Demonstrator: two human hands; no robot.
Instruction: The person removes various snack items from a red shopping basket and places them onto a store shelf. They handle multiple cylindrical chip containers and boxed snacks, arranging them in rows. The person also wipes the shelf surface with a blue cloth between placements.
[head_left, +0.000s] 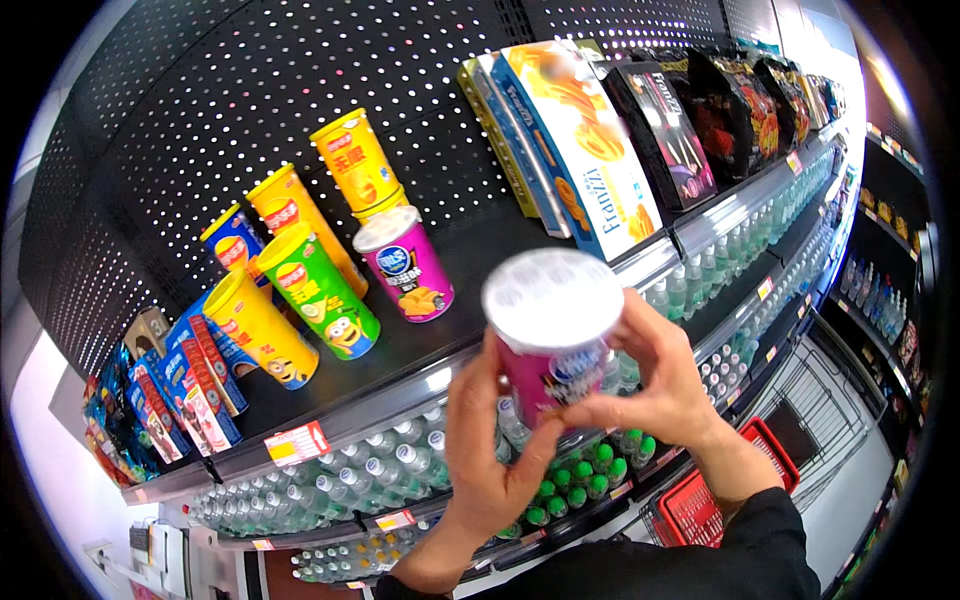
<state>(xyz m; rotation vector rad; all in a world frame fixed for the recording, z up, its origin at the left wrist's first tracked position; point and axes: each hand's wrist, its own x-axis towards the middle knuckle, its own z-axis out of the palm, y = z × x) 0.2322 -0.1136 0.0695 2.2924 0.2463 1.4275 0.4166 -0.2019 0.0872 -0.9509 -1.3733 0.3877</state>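
Observation:
Between both hands I hold a purple snack canister (540, 371) with a white lid, tilted so that its top faces me. My left hand (487, 442) wraps its left side, and my right hand (652, 375) grips the right side, the thumbs meeting low on its front. Behind it on the black top shelf (457, 259) stands a like purple canister (409, 270). To its left are a green chip canister (322, 292), a yellow one (262, 330) in front, and taller yellow ones (356, 161) at the back.
Right of the canisters stand Franzzi boxes (577, 142) and black snack bags (739, 112). Blue snack boxes (191, 405) fill the left end. Rows of water bottles (390, 472) sit on the shelf below. A red basket (690, 510) is in a wire cart (832, 427) at lower right.

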